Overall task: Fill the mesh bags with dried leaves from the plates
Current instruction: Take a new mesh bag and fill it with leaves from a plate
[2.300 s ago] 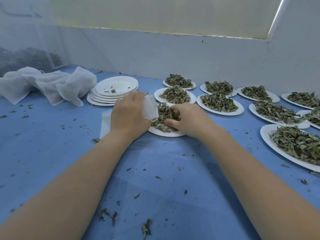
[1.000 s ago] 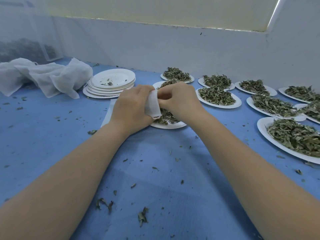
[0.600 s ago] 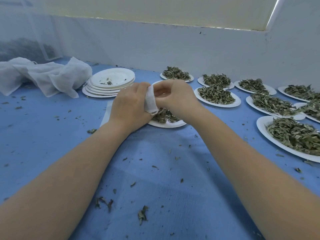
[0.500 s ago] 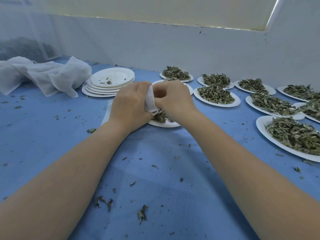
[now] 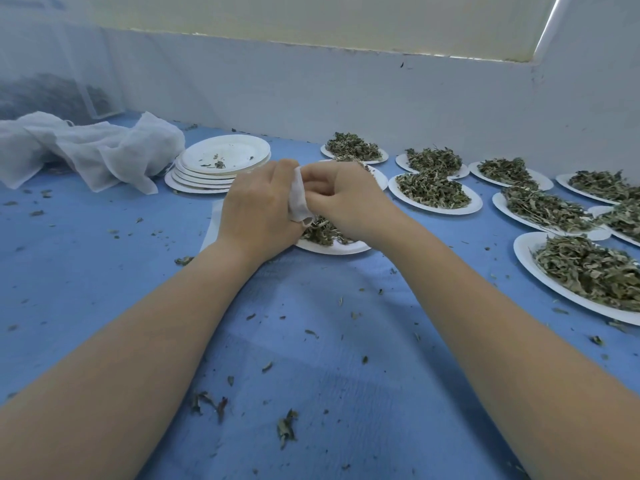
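Note:
My left hand [image 5: 258, 211] grips a small white mesh bag [image 5: 298, 197] upright above a white plate [image 5: 334, 247] of dried leaves [image 5: 320, 232]. The rest of the bag lies flat under that hand, at its left. My right hand [image 5: 341, 199] is at the bag's mouth with its fingers curled against the fabric; whether it holds leaves is hidden. Both hands cover most of the plate.
A stack of emptied plates [image 5: 221, 164] sits behind my left hand, with a crumpled pile of white mesh bags [image 5: 93, 148] farther left. Several plates heaped with dried leaves [image 5: 433, 192] spread to the right along a low wall [image 5: 381, 98]. Leaf crumbs litter the blue cloth [image 5: 311, 358].
My right hand rose from the leaf pile on the plate to the bag's mouth and stays pressed there. The left hand has kept its hold on the bag.

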